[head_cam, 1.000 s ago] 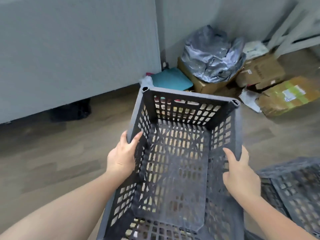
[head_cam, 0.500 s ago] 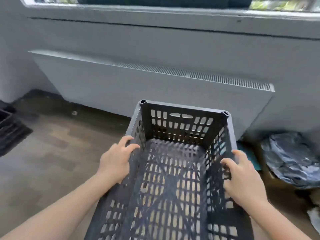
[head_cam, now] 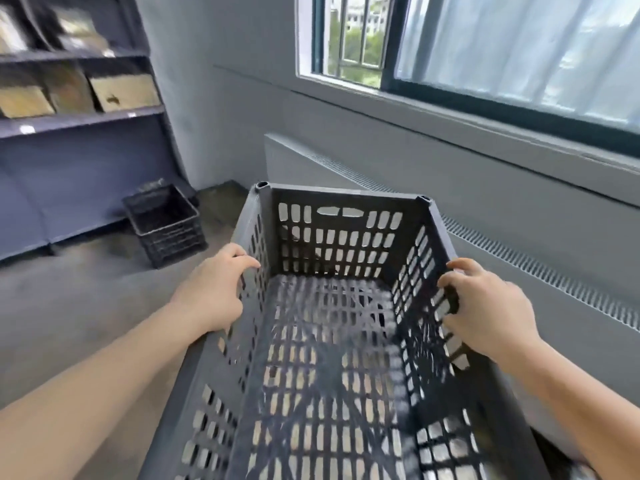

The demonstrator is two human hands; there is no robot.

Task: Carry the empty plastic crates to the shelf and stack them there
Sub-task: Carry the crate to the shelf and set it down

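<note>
Head cam: both hands carry an empty dark grey slotted plastic crate (head_cam: 332,341) in the air, left hand (head_cam: 214,292) and right hand (head_cam: 485,306) curled tight over its side rims. Another black crate (head_cam: 166,225) sits on the floor by the blue shelf (head_cam: 79,161).

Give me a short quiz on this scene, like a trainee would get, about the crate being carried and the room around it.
1. True or false: the carried crate has something in it.
2. What grips the crate's two side walls? A) one hand B) both hands C) no hands
3. What stands on the floor beside the shelf?

Key:
1. False, it is empty.
2. B: left hand on the left wall, right hand on the right wall.
3. A dark crate, with at least one more under it.
</note>
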